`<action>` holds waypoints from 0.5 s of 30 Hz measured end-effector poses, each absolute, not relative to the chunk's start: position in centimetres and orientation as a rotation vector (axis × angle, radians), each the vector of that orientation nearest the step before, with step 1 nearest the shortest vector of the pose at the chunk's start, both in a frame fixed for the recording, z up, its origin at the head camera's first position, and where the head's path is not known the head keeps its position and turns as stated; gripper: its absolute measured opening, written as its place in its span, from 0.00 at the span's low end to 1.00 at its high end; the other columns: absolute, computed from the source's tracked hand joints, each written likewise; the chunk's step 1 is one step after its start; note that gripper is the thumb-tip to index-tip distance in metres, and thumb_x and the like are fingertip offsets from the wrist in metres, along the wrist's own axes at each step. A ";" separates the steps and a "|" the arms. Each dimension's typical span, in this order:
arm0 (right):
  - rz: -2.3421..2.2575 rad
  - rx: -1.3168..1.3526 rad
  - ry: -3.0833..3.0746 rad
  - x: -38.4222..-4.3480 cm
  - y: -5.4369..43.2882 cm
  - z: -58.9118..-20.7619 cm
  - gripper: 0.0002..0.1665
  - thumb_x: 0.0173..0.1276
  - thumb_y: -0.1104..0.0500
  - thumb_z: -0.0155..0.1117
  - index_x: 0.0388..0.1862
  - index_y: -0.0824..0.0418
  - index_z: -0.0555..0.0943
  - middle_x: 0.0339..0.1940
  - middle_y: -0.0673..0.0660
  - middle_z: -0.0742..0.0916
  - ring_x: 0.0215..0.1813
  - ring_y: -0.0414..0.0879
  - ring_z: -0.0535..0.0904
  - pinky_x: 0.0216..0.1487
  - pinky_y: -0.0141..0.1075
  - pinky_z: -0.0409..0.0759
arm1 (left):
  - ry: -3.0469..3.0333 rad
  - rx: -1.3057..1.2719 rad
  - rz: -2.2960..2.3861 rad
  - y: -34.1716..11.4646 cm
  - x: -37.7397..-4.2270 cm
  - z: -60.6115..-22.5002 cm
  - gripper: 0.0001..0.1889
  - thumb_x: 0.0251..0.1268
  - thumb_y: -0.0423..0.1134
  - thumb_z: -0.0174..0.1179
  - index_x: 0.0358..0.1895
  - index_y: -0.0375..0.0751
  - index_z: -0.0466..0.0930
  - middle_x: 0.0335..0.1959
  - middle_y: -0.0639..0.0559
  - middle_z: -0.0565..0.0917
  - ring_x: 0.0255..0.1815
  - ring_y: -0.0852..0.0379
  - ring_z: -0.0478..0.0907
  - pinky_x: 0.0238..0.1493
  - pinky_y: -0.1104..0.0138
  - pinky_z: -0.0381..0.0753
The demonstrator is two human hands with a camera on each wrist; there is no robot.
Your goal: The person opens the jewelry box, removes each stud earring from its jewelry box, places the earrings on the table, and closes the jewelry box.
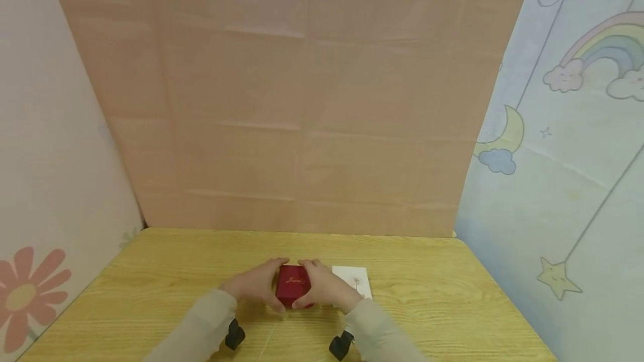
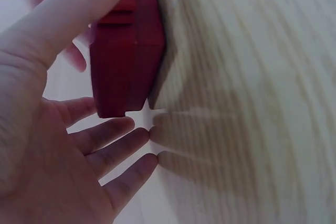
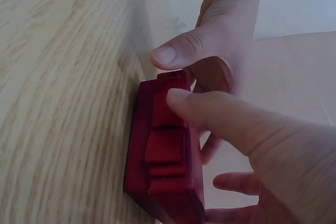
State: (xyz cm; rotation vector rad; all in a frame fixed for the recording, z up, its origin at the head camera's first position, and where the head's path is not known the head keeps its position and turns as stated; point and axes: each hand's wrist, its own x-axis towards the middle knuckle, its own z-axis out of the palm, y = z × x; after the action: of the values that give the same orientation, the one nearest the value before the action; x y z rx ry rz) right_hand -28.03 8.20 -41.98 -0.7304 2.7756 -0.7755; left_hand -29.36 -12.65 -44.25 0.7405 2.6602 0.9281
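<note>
A small red box (image 1: 292, 288) with gold script on its lid and a red bow (image 3: 167, 145) on its front sits on the table between both hands. My right hand (image 1: 324, 284) grips its right side, the thumb pressed on the bow and the fingers reaching round the back. My left hand (image 1: 259, 285) cups round the left side. Its thumb comes near the front corner, and its fingers (image 2: 118, 148) extend fairly straight behind the box. A white card (image 1: 354, 281) with a small printed drawing lies to the right, partly covered by the right hand and wrist.
The wood-grain table (image 1: 443, 306) ends at a plain tan backdrop (image 1: 302, 127) behind. Printed side panels, one with a flower (image 1: 22, 295) and one with a rainbow (image 1: 604, 38), stand left and right. A dark wrist camera (image 1: 235, 334) hangs under the left wrist.
</note>
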 end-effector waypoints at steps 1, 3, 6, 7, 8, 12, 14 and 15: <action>-0.763 -0.739 2.784 -28.0 8.1 -42.1 0.56 0.44 0.47 0.81 0.69 0.63 0.65 0.58 0.60 0.76 0.50 0.51 0.75 0.45 0.45 0.80 | 2.661 0.743 0.919 -12.6 -29.4 -44.3 0.58 0.34 0.50 0.81 0.71 0.31 0.56 0.64 0.43 0.71 0.64 0.43 0.71 0.64 0.44 0.69; -0.743 -0.746 2.793 -28.0 8.1 -42.2 0.57 0.43 0.48 0.82 0.69 0.63 0.65 0.60 0.60 0.75 0.51 0.52 0.76 0.46 0.45 0.80 | 2.661 0.753 0.909 -12.4 -29.3 -44.4 0.58 0.34 0.48 0.81 0.70 0.31 0.57 0.63 0.44 0.72 0.62 0.43 0.71 0.63 0.45 0.70; -0.709 -0.740 2.802 -28.0 7.9 -42.3 0.59 0.41 0.50 0.83 0.70 0.63 0.64 0.62 0.62 0.73 0.53 0.54 0.76 0.47 0.47 0.80 | 2.679 0.760 0.892 -12.2 -29.2 -44.3 0.57 0.33 0.46 0.81 0.69 0.31 0.58 0.62 0.44 0.72 0.61 0.43 0.72 0.61 0.44 0.71; -0.688 -0.742 2.810 -28.0 7.8 -42.3 0.59 0.41 0.51 0.84 0.70 0.63 0.64 0.62 0.62 0.73 0.54 0.55 0.76 0.48 0.47 0.80 | 2.688 0.758 0.888 -12.1 -29.2 -44.3 0.56 0.33 0.45 0.81 0.69 0.31 0.59 0.61 0.44 0.73 0.60 0.43 0.72 0.60 0.45 0.72; -0.668 -0.741 2.817 -28.0 7.7 -42.4 0.59 0.40 0.51 0.84 0.70 0.63 0.64 0.63 0.63 0.73 0.54 0.56 0.76 0.48 0.48 0.80 | 2.697 0.757 0.886 -12.1 -29.1 -44.3 0.55 0.33 0.44 0.81 0.69 0.31 0.59 0.61 0.45 0.73 0.59 0.44 0.73 0.59 0.45 0.73; -0.605 -0.738 2.846 -27.9 7.4 -42.4 0.59 0.39 0.54 0.85 0.70 0.62 0.64 0.60 0.63 0.73 0.53 0.56 0.77 0.48 0.47 0.81 | 2.728 0.746 0.877 -11.9 -29.1 -44.4 0.53 0.32 0.42 0.80 0.68 0.33 0.62 0.58 0.47 0.75 0.55 0.48 0.74 0.56 0.48 0.75; -0.599 -0.729 2.846 -27.8 7.4 -42.3 0.58 0.39 0.55 0.85 0.70 0.62 0.64 0.59 0.62 0.74 0.52 0.55 0.77 0.48 0.46 0.81 | 2.739 0.750 0.870 -11.9 -29.1 -44.6 0.52 0.31 0.41 0.80 0.67 0.34 0.62 0.57 0.49 0.76 0.54 0.49 0.74 0.55 0.50 0.76; -0.605 -0.725 2.841 -27.8 7.5 -42.2 0.58 0.39 0.55 0.85 0.70 0.62 0.65 0.58 0.62 0.74 0.51 0.54 0.77 0.47 0.46 0.81 | 2.741 0.756 0.870 -11.9 -29.2 -44.7 0.52 0.32 0.41 0.80 0.67 0.34 0.63 0.56 0.49 0.76 0.54 0.50 0.75 0.55 0.50 0.76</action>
State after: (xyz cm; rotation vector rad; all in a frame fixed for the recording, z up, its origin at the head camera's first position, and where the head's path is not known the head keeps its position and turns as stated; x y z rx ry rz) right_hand -27.77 7.45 -42.18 -0.7249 2.8406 -0.6052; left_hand -29.16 -11.92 -44.65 0.7556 2.7411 0.8696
